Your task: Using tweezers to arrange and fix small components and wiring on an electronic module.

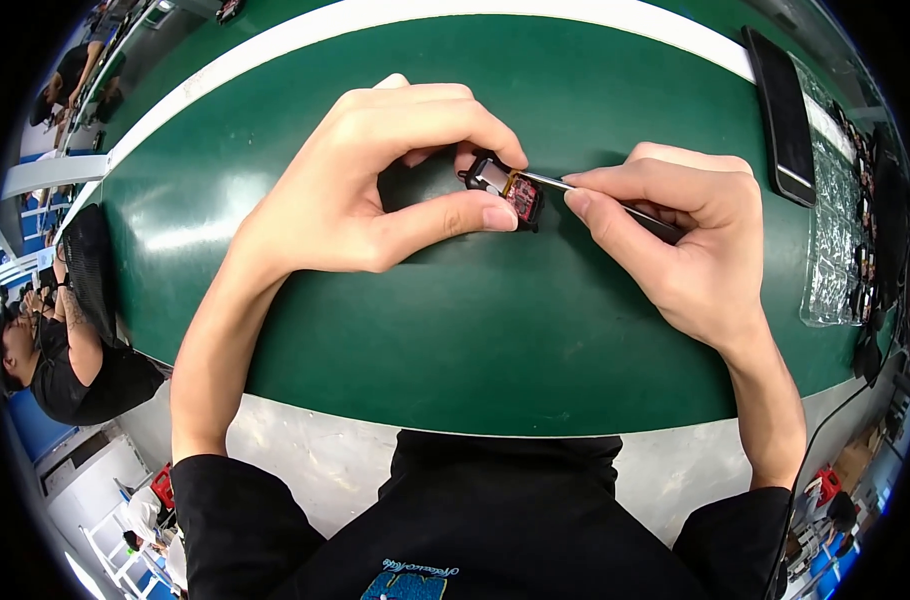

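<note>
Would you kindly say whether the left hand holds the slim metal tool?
No, the slim metal tool is in the right hand.

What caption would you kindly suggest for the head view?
Left hand holds an electronic device; right hand, a slim tool.

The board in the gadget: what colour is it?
Mostly red; the board shows best in the head view.

Hands (350, 185) (700, 235) hold blk device (525, 195) (L), tool (550, 182) (R).
</note>
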`<state>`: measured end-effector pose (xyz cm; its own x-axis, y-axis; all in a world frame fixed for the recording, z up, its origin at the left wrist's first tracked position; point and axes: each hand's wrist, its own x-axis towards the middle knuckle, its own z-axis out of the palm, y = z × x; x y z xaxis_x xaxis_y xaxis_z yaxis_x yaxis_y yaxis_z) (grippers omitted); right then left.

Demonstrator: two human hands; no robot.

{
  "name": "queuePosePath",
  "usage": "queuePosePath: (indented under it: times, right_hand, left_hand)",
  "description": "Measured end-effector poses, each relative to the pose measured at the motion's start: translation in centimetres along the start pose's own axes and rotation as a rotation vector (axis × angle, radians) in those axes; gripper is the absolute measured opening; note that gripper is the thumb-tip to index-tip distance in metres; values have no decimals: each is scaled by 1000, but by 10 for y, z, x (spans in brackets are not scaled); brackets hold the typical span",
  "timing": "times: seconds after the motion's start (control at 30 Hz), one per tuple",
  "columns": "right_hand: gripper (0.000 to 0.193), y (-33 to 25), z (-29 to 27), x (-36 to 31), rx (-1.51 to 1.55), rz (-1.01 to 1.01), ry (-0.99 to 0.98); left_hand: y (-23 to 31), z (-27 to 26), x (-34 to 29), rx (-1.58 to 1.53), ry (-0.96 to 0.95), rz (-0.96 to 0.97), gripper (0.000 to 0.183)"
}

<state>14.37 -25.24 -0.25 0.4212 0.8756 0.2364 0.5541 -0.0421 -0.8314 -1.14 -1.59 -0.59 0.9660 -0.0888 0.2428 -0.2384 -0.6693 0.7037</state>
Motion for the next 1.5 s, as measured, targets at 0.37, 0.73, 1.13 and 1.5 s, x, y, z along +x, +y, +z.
queuePosePath:
  times: [0.37,0.73,1.13,1.5]
  right_hand:
    - [10,6,1,-2,14,-40,7]
    - [11,8,0,-1,7,-55,14]
    - [6,7,-6,-2,47,-28,114]
    - [14,7,4,3,169,17,112]
  left_hand:
    - [3,0,2,32,32,4,38]
    - [2,0,3,33,4,2,36]
    - [5,7,1,-22,45,-47,46]
    - [3,5,1,44,42,-39,57]
